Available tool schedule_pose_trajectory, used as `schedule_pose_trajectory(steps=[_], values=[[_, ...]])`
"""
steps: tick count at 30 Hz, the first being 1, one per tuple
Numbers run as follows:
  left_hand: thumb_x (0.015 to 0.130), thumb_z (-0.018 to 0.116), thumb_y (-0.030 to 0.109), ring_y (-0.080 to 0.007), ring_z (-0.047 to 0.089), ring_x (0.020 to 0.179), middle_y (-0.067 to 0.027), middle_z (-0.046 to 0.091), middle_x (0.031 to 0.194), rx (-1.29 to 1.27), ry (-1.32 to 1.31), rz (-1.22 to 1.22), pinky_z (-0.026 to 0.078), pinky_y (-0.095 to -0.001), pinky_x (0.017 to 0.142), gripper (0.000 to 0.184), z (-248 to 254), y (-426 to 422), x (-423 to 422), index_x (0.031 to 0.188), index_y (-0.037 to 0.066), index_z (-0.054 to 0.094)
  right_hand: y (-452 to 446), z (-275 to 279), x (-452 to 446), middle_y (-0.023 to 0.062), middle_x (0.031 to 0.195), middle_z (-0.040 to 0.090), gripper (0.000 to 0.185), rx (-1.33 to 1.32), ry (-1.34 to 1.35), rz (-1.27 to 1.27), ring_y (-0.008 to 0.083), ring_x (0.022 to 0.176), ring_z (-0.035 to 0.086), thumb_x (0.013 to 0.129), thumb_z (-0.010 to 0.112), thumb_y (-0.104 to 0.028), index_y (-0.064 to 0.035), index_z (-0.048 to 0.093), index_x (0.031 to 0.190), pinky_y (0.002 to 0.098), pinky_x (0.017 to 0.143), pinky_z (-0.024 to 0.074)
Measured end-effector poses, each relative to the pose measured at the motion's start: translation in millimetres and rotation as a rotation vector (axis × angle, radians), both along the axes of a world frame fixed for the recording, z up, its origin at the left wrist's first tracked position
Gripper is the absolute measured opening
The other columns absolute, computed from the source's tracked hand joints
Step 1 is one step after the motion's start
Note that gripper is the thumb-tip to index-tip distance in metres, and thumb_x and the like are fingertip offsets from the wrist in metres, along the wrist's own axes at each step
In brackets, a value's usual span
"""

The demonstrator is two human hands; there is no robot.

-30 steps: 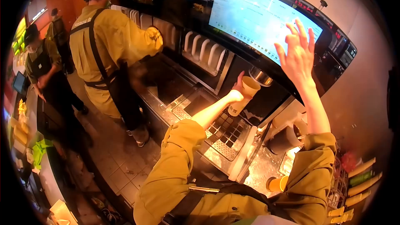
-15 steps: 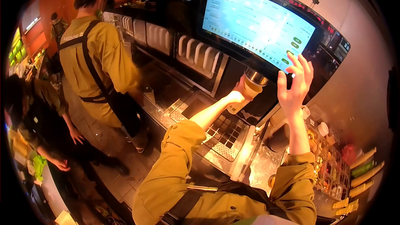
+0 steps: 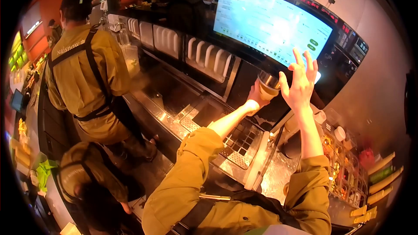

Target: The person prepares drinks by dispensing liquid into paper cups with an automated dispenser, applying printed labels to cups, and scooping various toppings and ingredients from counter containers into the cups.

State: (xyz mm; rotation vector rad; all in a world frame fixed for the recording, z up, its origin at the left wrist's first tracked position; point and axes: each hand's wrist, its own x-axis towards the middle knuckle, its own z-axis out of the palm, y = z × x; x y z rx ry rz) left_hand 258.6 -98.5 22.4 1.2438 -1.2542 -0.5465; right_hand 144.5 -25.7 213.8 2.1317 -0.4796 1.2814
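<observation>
My left hand (image 3: 257, 97) is wrapped around a pale yellowish cup (image 3: 268, 92) with a shiny metal band at its top. The cup is tilted and sits just below the lower edge of a large touchscreen (image 3: 270, 21). My fingers and wrist hide part of its side. My right hand (image 3: 301, 80) is raised at the screen's lower right corner, fingers spread and holding nothing. Its fingertips overlap the screen near some green buttons; whether they touch the glass I cannot tell.
A perforated metal drip tray (image 3: 237, 148) is set into the counter below my left forearm. White container handles (image 3: 209, 61) line the back. Topping bins (image 3: 346, 169) stand at right. One co-worker (image 3: 87, 69) stands at left; another (image 3: 93, 178) bends low.
My right hand has moved slightly left and down along the screen. My left hand still holds the cup. The standing co-worker has shifted left, and the other has bent down closer to me.
</observation>
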Motion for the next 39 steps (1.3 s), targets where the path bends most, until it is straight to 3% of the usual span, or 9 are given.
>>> schedule_pose_trajectory(steps=[4, 11, 15, 20, 30, 39], values=[[0.055, 0.074, 0.006, -0.0407, 0.033, 0.117, -0.022, 0.032, 0.124, -0.003, 0.009, 0.003, 0.034, -0.0429, 0.096, 0.108, 1, -3, 0, 0.136, 0.02, 0.004, -11, 11, 9, 0.013, 0.121, 0.047, 0.025, -0.047, -0.012, -0.057, 0.0299, 0.125, 0.028, 0.069, 0.065, -0.017, -0.0035, 0.046, 0.079, 0.0421, 0.105, 0.0088], [0.056, 0.074, 0.005, -0.0404, 0.035, 0.116, -0.0219, 0.033, 0.123, -0.014, 0.01, -0.029, 0.034, -0.042, 0.096, 0.107, 3, 3, 1, 0.136, 0.02, 0.004, -5, 31, 12, 0.0154, 0.122, 0.047, 0.027, -0.08, -0.079, -0.088, 0.0304, 0.126, 0.026, 0.071, 0.064, -0.02, -0.0042, 0.043, 0.079, 0.0426, 0.104, 0.0086], [0.056, 0.076, 0.007, -0.0365, 0.033, 0.119, -0.0212, 0.031, 0.125, 0.028, 0.009, -0.05, 0.033, -0.0408, 0.097, 0.105, 9, 7, 3, 0.134, 0.014, 0.006, -7, 43, 14, 0.0153, 0.123, 0.045, 0.026, -0.101, -0.118, -0.099, 0.0295, 0.126, 0.026, 0.071, 0.063, -0.02, -0.005, 0.043, 0.079, 0.0434, 0.104, 0.0115], [0.055, 0.075, 0.007, -0.0414, 0.036, 0.115, -0.0229, 0.033, 0.122, -0.005, -0.019, -0.023, 0.035, -0.0417, 0.095, 0.109, 1, -1, 3, 0.136, 0.019, 0.003, -5, 44, 14, 0.0128, 0.123, 0.046, 0.024, -0.098, -0.139, -0.074, 0.0296, 0.124, 0.03, 0.07, 0.063, -0.017, -0.0056, 0.043, 0.079, 0.0439, 0.103, 0.0144], [0.052, 0.076, 0.006, -0.0418, 0.035, 0.115, -0.0232, 0.033, 0.122, -0.067, -0.038, -0.011, 0.035, -0.0431, 0.095, 0.106, -4, -8, 6, 0.133, 0.014, 0.009, 7, -10, -8, 0.0135, 0.116, 0.053, 0.018, -0.038, -0.17, -0.006, 0.0336, 0.114, 0.039, 0.067, 0.059, -0.012, -0.0052, 0.043, 0.071, 0.0452, 0.096, 0.0249], [0.056, 0.075, 0.008, -0.0379, 0.033, 0.118, -0.0222, 0.027, 0.127, -0.066, -0.04, -0.078, 0.035, -0.0412, 0.096, 0.105, -6, -11, 8, 0.134, 0.015, 0.006, 0, -15, -13, 0.0101, 0.118, 0.053, 0.018, -0.016, -0.23, -0.123, 0.0248, 0.108, 0.041, 0.065, 0.061, -0.015, -0.0072, 0.045, 0.066, 0.0356, 0.086, 0.0264]])
